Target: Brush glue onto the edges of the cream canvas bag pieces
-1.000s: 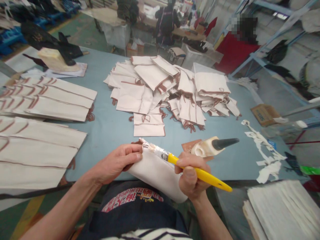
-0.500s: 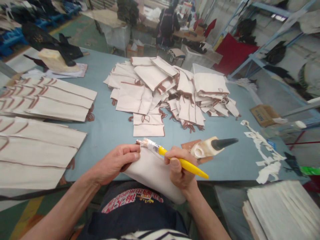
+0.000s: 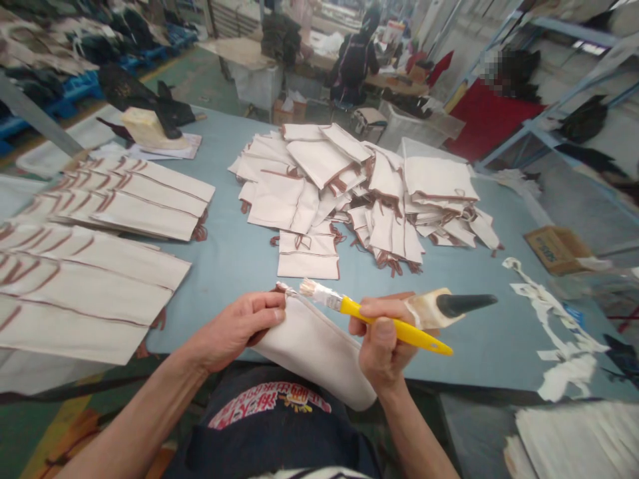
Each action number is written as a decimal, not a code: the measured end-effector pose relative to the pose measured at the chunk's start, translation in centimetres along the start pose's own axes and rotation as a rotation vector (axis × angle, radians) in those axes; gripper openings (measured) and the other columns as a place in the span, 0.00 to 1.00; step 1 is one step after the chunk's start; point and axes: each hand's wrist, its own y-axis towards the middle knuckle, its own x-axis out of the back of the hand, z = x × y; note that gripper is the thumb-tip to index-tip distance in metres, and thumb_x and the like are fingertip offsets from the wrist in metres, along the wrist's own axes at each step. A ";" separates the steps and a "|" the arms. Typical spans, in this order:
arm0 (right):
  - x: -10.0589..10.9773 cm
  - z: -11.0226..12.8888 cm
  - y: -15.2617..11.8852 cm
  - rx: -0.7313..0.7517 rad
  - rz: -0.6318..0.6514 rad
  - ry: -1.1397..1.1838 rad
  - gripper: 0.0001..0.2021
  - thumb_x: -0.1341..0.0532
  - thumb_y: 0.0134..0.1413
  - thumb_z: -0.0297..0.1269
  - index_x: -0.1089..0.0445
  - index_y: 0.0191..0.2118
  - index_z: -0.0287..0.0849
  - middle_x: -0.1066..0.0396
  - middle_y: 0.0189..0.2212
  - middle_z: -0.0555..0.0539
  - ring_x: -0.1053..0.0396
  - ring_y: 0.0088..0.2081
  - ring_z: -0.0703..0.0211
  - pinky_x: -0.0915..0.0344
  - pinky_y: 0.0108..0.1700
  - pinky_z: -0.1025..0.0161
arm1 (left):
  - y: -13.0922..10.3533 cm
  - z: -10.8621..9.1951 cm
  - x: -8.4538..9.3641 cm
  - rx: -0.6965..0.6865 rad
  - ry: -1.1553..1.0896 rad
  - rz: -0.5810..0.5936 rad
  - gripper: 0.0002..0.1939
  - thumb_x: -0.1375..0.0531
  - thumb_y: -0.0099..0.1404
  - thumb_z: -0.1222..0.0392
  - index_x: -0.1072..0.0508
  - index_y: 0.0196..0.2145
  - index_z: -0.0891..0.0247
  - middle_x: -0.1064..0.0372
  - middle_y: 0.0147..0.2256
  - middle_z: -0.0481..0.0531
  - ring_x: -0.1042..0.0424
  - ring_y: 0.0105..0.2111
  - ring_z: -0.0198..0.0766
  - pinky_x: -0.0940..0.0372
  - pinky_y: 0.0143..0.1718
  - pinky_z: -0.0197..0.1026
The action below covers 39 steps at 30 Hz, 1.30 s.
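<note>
Between the thumb and fingers of my left hand (image 3: 249, 327) is the edge of a cream fabric piece (image 3: 312, 349), which hangs down over the table's front edge against my apron. My right hand (image 3: 385, 336) is closed around the yellow handle of a paintbrush (image 3: 327, 296). Its bristles, coated in something white, point left and sit just right of the piece's brown-trimmed corner, apparently off the fabric. Behind my right hand stands a stained, cream-coloured container with a black handle (image 3: 449, 306), partly hidden by my fingers.
A loose heap of cream fabric pieces with brown trim (image 3: 284, 199) covers the table's middle back. Overlapping rows of similar pieces (image 3: 110, 293) lie at left. White scraps (image 3: 554, 332), a cardboard box (image 3: 559, 249) and a fabric stack (image 3: 574, 439) are at right. A person (image 3: 352, 63) is farther back.
The brush in my right hand has moved right, away from the fabric's corner. My left hand still pinches the piece. The whole view has shifted a little.
</note>
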 end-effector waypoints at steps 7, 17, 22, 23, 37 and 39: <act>-0.9 -0.2 0.3 -0.023 0.102 0.057 0.12 0.46 0.75 0.42 0.29 0.41 0.46 0.31 0.23 0.54 0.34 0.21 0.64 0.37 0.25 0.66 | -0.8 0.2 0.0 -0.012 -0.034 -0.038 0.24 0.31 0.62 0.46 0.18 0.49 0.67 0.25 0.34 0.52 0.36 0.30 0.35 0.43 0.31 0.34; -1.4 -1.0 0.2 -0.004 0.149 0.091 0.12 0.46 0.75 0.42 0.29 0.40 0.46 0.31 0.24 0.53 0.34 0.23 0.62 0.38 0.26 0.64 | -1.8 0.1 -0.5 -0.050 -0.065 -0.122 0.25 0.31 0.61 0.45 0.18 0.49 0.67 0.25 0.32 0.52 0.36 0.28 0.35 0.44 0.29 0.34; -1.8 -1.0 0.3 0.017 0.193 0.140 0.11 0.46 0.75 0.40 0.29 0.40 0.47 0.33 0.23 0.55 0.36 0.22 0.62 0.38 0.26 0.63 | -2.2 0.2 -0.4 -0.087 -0.079 -0.142 0.24 0.31 0.61 0.44 0.18 0.46 0.67 0.26 0.32 0.52 0.36 0.30 0.35 0.44 0.30 0.33; -1.9 -1.2 0.2 0.014 0.218 0.128 0.11 0.46 0.74 0.39 0.29 0.40 0.47 0.33 0.22 0.55 0.36 0.22 0.63 0.38 0.26 0.64 | -2.3 0.2 -0.4 -0.100 -0.064 -0.157 0.24 0.31 0.62 0.44 0.18 0.46 0.68 0.27 0.31 0.51 0.38 0.28 0.33 0.47 0.28 0.33; -4.6 -2.1 3.2 -0.175 -0.045 0.189 0.15 0.37 0.66 0.50 0.25 0.35 0.44 0.34 0.18 0.54 0.36 0.18 0.62 0.39 0.21 0.65 | -1.1 0.7 0.5 -0.285 0.219 -0.458 0.11 0.41 0.62 0.55 0.21 0.34 0.64 0.31 0.28 0.50 0.31 0.35 0.44 0.37 0.39 0.41; -3.6 -2.8 4.1 -0.281 -0.184 0.194 0.15 0.34 0.60 0.54 0.25 0.34 0.47 0.35 0.19 0.52 0.36 0.18 0.58 0.38 0.20 0.60 | -0.4 1.0 1.2 -0.285 0.265 -0.543 0.08 0.41 0.60 0.60 0.23 0.31 0.63 0.32 0.27 0.49 0.32 0.35 0.44 0.38 0.38 0.41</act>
